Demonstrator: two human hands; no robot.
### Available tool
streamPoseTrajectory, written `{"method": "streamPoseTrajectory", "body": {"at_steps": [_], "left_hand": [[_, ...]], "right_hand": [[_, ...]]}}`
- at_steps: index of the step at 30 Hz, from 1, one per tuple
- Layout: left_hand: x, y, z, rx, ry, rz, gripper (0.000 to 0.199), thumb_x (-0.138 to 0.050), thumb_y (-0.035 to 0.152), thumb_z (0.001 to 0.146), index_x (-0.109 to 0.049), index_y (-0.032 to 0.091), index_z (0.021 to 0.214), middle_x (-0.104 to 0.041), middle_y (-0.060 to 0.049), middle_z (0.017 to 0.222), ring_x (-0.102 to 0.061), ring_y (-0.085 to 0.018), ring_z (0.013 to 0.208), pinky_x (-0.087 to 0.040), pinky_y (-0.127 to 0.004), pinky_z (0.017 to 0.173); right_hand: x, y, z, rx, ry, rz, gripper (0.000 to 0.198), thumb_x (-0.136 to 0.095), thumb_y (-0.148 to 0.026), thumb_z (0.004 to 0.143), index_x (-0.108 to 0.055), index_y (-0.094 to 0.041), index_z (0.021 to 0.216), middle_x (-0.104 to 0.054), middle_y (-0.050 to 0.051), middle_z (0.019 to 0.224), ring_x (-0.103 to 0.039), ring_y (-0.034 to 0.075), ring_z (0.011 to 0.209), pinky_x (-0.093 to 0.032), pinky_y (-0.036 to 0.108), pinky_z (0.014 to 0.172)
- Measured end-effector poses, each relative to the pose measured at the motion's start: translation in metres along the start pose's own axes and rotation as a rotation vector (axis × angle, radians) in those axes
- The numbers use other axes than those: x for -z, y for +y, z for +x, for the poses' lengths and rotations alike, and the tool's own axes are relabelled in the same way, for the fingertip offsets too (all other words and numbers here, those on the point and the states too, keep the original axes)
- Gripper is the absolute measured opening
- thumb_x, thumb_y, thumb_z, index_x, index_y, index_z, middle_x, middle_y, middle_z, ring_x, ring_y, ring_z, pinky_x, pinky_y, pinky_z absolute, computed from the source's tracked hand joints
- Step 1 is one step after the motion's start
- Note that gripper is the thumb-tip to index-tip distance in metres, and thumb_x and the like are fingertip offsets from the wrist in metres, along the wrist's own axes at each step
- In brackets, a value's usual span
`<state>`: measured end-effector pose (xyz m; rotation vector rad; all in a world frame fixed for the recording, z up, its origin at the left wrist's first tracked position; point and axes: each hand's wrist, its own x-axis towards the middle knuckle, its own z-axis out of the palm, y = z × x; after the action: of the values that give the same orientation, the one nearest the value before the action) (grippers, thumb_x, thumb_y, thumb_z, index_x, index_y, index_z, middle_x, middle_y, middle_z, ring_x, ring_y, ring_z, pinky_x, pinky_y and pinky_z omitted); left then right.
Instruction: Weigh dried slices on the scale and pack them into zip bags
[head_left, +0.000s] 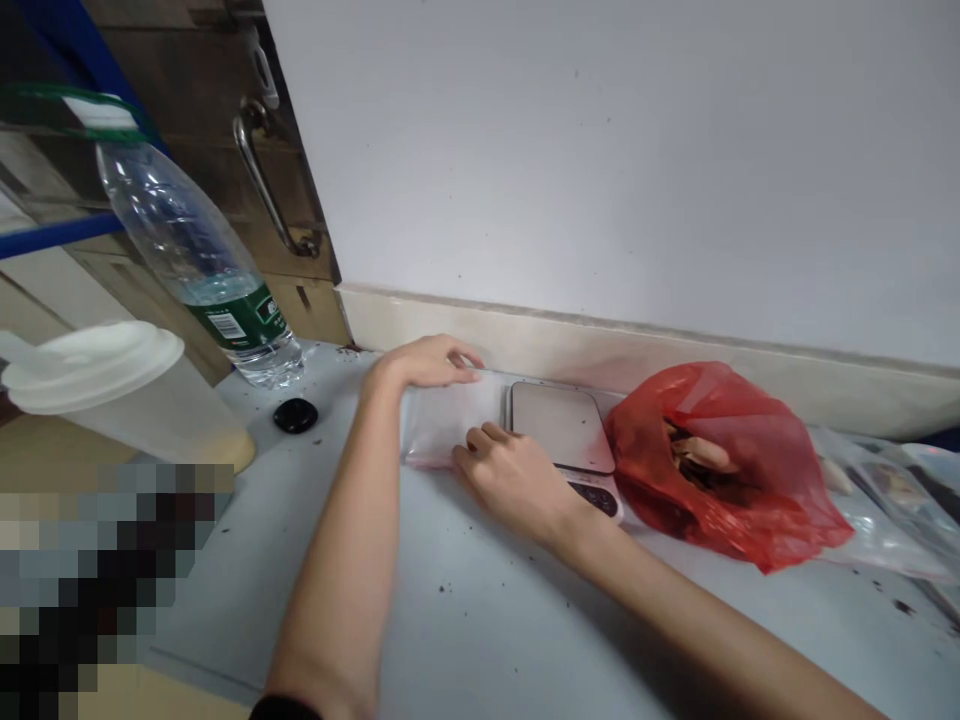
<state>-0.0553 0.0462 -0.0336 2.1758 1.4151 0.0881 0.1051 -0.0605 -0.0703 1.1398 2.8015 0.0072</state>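
Observation:
Clear plastic bags (pixel 442 420) lie flat in what looks like a stack on the grey tabletop, left of a kitchen scale (pixel 559 425). My left hand (pixel 427 362) rests at their far edge, fingers stretched out and apart, and holds nothing. At the near right corner of the bags, my right hand (pixel 514 475) has its fingers curled and closed on the plastic. That hand and wrist cover part of the scale's front panel. Right of the scale stands an open red plastic bag (pixel 675 500) with brownish dried pieces (pixel 705 455) inside.
A large water bottle (pixel 225 270) and a lidded plastic pitcher (pixel 142 410) stand at left, with a black round cap (pixel 295 415) nearby. Clear packets (pixel 885 500) lie far right. A white wall (pixel 600 180) rises behind the table (pixel 450 620), which has dark crumbs on it.

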Motion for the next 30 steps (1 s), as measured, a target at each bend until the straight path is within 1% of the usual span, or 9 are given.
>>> {"method": "streamPoseTrajectory", "body": {"at_steps": [3, 8, 11, 16, 20, 23, 25, 28, 30], "left_hand": [[-0.015, 0.005, 0.015, 0.025, -0.082, 0.060, 0.046, -0.069, 0.035, 0.082, -0.072, 0.024, 0.127, -0.074, -0.008, 0.130, -0.073, -0.024, 0.107, -0.054, -0.030, 0.092], [-0.028, 0.008, 0.024, 0.073, -0.110, 0.167, 0.062, -0.077, 0.031, 0.073, -0.066, 0.023, 0.134, -0.060, -0.014, 0.147, -0.063, -0.033, 0.126, -0.052, -0.038, 0.101], [-0.028, 0.011, 0.023, 0.074, -0.121, 0.213, 0.067, -0.077, 0.035, 0.075, -0.061, 0.027, 0.140, -0.055, -0.013, 0.152, -0.060, -0.032, 0.129, -0.052, -0.038, 0.102], [-0.018, 0.018, 0.022, 0.053, -0.158, 0.253, 0.068, -0.072, 0.044, 0.079, -0.059, 0.024, 0.143, -0.059, -0.015, 0.150, -0.061, -0.032, 0.132, -0.048, -0.038, 0.107], [-0.005, 0.032, 0.015, 0.023, -0.150, 0.228, 0.067, -0.061, 0.053, 0.086, -0.056, 0.024, 0.147, -0.061, -0.014, 0.150, -0.063, -0.030, 0.130, -0.047, -0.038, 0.109], [0.002, 0.051, 0.007, -0.065, -0.032, 0.150, 0.064, -0.063, 0.054, 0.085, -0.061, 0.026, 0.143, -0.067, -0.010, 0.144, -0.065, -0.029, 0.127, -0.049, -0.035, 0.105], [0.002, 0.066, 0.003, -0.127, 0.047, 0.105, 0.059, -0.065, 0.052, 0.085, -0.065, 0.027, 0.139, -0.071, -0.009, 0.137, -0.068, -0.029, 0.123, -0.051, -0.035, 0.100], [-0.003, 0.092, 0.000, -0.253, 0.120, 0.067, 0.049, -0.067, 0.047, 0.087, -0.069, 0.028, 0.133, -0.074, -0.007, 0.131, -0.069, -0.029, 0.121, -0.053, -0.035, 0.096], [-0.010, 0.110, 0.002, -0.369, 0.142, 0.039, 0.042, -0.066, 0.043, 0.090, -0.071, 0.027, 0.128, -0.075, -0.006, 0.130, -0.069, -0.027, 0.120, -0.053, -0.034, 0.096]], "right_hand": [[-0.003, 0.002, -0.001, 0.005, 0.009, 0.017, 0.029, -0.049, -0.017, 0.104, -0.077, -0.010, 0.111, -0.075, 0.019, 0.107, -0.071, 0.029, 0.100, -0.059, 0.037, 0.074], [-0.006, 0.000, 0.001, 0.038, -0.025, -0.049, 0.036, -0.047, 0.002, 0.096, -0.075, -0.005, 0.117, -0.075, 0.020, 0.111, -0.073, 0.028, 0.104, -0.059, 0.035, 0.081], [-0.002, 0.003, -0.002, 0.032, -0.033, 0.012, 0.034, -0.048, -0.001, 0.098, -0.076, -0.005, 0.117, -0.077, 0.020, 0.110, -0.074, 0.029, 0.104, -0.057, 0.036, 0.085], [0.029, 0.026, -0.034, 0.035, -0.032, 0.284, 0.025, -0.060, -0.024, 0.101, -0.078, -0.014, 0.116, -0.079, 0.014, 0.110, -0.074, 0.027, 0.099, -0.054, 0.036, 0.080], [0.061, 0.063, -0.079, -0.030, 0.134, 0.459, 0.024, -0.058, -0.026, 0.101, -0.079, -0.022, 0.111, -0.081, 0.007, 0.102, -0.073, 0.021, 0.086, -0.052, 0.032, 0.076], [0.076, 0.098, -0.114, -0.256, 0.303, 0.497, 0.027, -0.061, -0.034, 0.097, -0.080, -0.025, 0.114, -0.081, 0.006, 0.107, -0.074, 0.024, 0.090, -0.056, 0.037, 0.082], [0.081, 0.120, -0.136, -0.512, 0.352, 0.463, 0.028, -0.066, -0.037, 0.093, -0.080, -0.027, 0.115, -0.082, 0.006, 0.106, -0.075, 0.027, 0.091, -0.058, 0.042, 0.083], [0.083, 0.147, -0.163, -0.956, 0.344, 0.362, 0.030, -0.071, -0.031, 0.090, -0.079, -0.026, 0.119, -0.082, 0.009, 0.103, -0.075, 0.030, 0.090, -0.058, 0.047, 0.086], [0.079, 0.162, -0.180, -1.165, 0.287, 0.345, 0.033, -0.073, -0.026, 0.089, -0.078, -0.020, 0.122, -0.082, 0.014, 0.106, -0.076, 0.028, 0.087, -0.058, 0.045, 0.085]]}}
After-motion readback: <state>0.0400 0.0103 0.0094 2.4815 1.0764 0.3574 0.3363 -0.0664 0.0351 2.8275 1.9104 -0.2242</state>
